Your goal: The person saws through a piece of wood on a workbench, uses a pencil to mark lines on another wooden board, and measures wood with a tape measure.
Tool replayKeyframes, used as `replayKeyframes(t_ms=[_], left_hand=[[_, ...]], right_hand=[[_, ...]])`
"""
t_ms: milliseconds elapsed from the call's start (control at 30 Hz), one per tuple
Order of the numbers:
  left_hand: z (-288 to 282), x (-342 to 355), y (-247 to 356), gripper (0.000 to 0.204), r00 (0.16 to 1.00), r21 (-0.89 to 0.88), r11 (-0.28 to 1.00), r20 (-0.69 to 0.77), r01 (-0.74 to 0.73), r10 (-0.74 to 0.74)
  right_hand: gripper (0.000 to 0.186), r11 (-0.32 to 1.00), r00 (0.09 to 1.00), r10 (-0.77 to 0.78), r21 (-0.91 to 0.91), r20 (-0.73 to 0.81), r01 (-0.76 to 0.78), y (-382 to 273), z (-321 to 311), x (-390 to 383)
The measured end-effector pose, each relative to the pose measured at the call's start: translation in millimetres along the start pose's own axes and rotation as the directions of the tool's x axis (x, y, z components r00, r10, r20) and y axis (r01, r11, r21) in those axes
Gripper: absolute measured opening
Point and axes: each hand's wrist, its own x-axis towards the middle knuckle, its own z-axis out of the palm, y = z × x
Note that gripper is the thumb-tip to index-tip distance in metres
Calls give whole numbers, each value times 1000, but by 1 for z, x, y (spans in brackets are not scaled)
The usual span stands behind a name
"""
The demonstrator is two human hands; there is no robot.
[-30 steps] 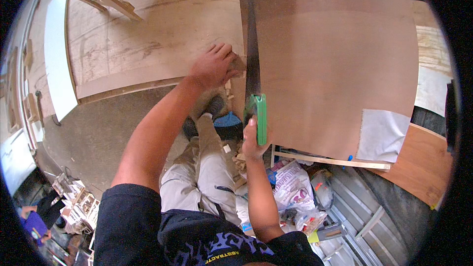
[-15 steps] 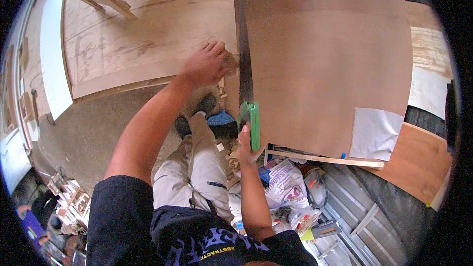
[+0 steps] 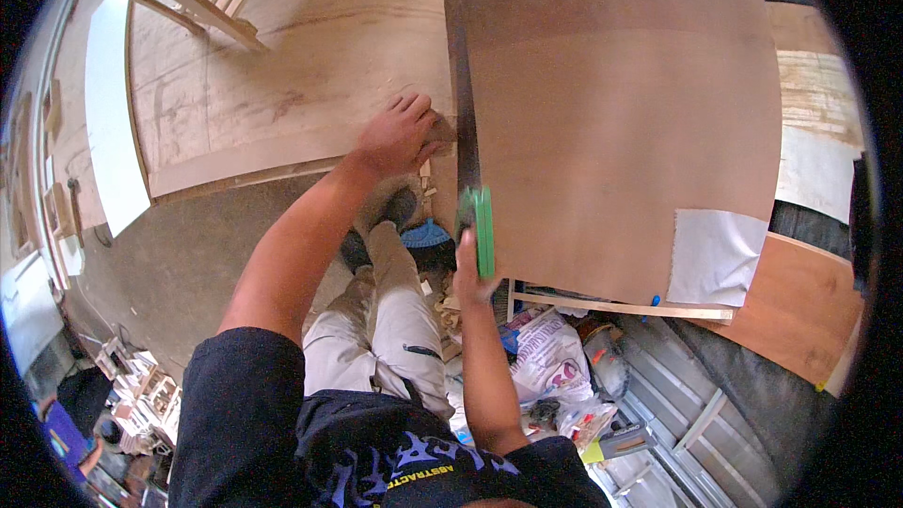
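Note:
My right hand [image 3: 473, 271] is closed round the green handle of a handsaw [image 3: 484, 230]. Its dark blade points away from me, along the gap between the pale wooden tabletop [image 3: 282, 75] and the large brown plywood panel [image 3: 621, 103]. At the tabletop's near right corner, my left hand [image 3: 400, 136] has its fingers curled over a small piece of wood [image 3: 440, 129], close beside the blade. The fingers partly cover this piece, and where the saw's teeth meet wood is too blurred to tell.
A slatted wooden frame [image 3: 202, 0] stands at the far left of the tabletop. Below lie a blue dustpan-like object [image 3: 426, 233], wood scraps and a white plastic sack [image 3: 550, 357]. White cloth or paper [image 3: 718, 257] lies on the panel's near right corner.
The saw and my right hand have shifted slightly forward, away from me. My left hand stays at the tabletop corner. The whole view has turned a little.

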Motion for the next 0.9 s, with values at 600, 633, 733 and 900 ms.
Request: replayKeyframes(t_ms=[600, 633, 733, 900], left_hand=[[11, 0, -7, 45, 998, 48, 997, -33, -60, 62], [12, -2, -7, 45, 999, 39, 998, -6, -53, 54], [12, -5, -12, 46, 999, 47, 998, 38, -37, 35], [10, 2, -6, 46, 999, 33, 998, -19, 51, -50]], right_hand=[[12, 993, 994, 112, -38, 10, -112, -2, 15, 40], [13, 997, 997, 61, -46, -43, -63, 4, 11, 21], [15, 978, 998, -52, -201, 33, 58, -2, -23, -30], [18, 950, 987, -120, -277, 105, 145, -13, -18, -13]])
